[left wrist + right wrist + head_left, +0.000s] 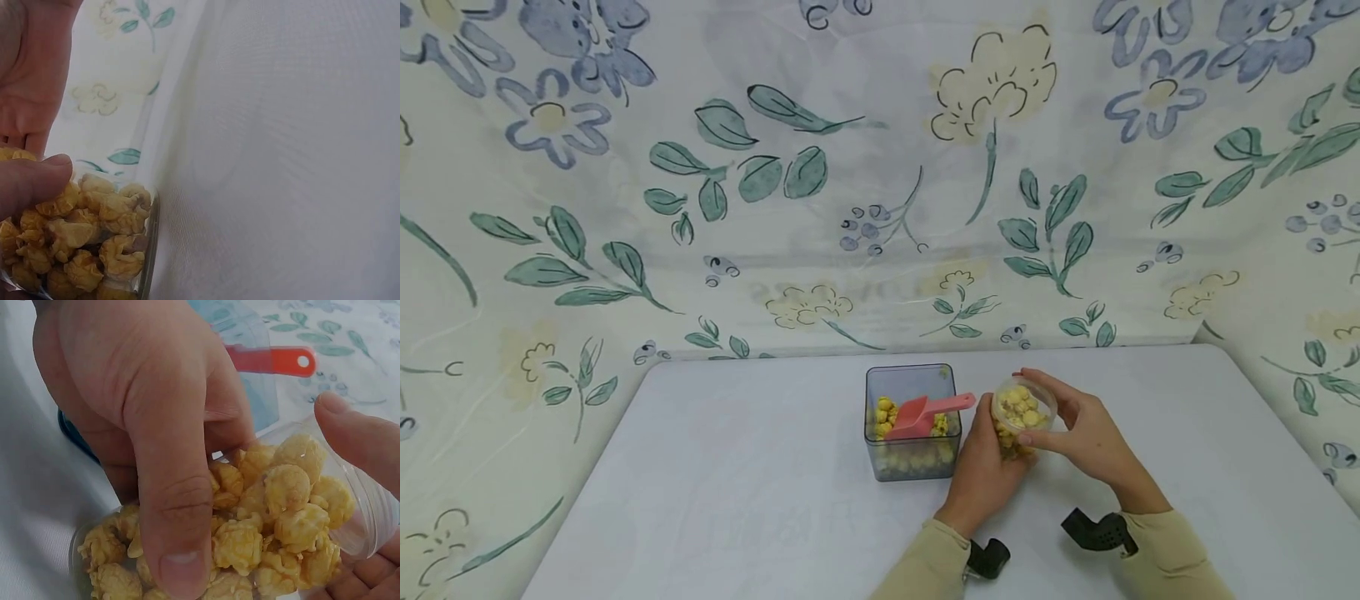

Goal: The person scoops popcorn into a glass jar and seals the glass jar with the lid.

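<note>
A clear plastic jar (1009, 443) full of yellow popcorn (1021, 403) is held above the white table. My left hand (988, 471) grips its body, the thumb lying along the side in the right wrist view. At the top, my right hand (1093, 437) holds the round clear rim between thumb and fingers. Whether a separate lid sits there I cannot tell. Popcorn pieces (300, 506) show through the clear wall. Just left of the hands stands a grey see-through bin (910, 383) with more popcorn and a pink-red scoop (917, 417), its handle reaching over the bin's right edge.
The white tabletop (737, 467) stretches to both sides of the bin and hands. A floral cloth (880, 167) hangs behind the table and along its sides. Black wrist cameras (1097, 532) sit on both beige sleeves (1176, 554).
</note>
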{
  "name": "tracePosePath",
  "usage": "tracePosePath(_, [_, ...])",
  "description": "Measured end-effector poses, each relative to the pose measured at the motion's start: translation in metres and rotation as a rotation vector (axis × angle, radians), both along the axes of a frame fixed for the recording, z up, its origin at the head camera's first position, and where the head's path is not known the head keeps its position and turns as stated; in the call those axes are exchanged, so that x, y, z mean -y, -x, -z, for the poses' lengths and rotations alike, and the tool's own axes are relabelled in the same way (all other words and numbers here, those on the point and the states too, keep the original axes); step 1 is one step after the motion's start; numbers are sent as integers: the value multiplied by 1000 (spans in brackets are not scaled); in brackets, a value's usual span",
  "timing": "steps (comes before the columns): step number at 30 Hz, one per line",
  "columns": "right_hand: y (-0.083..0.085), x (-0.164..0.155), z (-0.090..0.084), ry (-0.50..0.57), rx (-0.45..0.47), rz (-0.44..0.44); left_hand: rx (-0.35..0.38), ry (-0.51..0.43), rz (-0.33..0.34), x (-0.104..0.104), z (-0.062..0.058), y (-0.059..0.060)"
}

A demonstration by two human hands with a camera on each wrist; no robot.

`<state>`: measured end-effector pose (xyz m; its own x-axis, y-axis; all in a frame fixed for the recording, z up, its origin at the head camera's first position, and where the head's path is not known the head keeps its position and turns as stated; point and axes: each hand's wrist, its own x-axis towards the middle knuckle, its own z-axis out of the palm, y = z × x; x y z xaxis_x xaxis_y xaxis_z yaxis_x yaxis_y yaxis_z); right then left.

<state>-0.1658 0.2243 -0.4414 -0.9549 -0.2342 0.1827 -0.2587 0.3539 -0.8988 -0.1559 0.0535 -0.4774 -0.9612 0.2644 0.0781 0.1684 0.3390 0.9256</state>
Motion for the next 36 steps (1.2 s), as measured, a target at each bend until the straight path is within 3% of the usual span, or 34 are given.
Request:
tracePosePath(13, [-9,11,-12,-125,-1,106,23,11,-13,-1,1,-1])
tracePosePath(23, [-19,33,-13,-182,-23,315,-22,42,-38,-1,2,-3])
tracePosePath(27, [-21,39,-13,-168,-34,349,-35,43,-35,-1,3,-2])
tracePosePath(31, [-16,31,-11,-128,-23,251,-41,32,-23,1,3,-1])
tracePosePath(36, [-3,7,-4,27,-9,-15,-39,26,7,1,4,0])
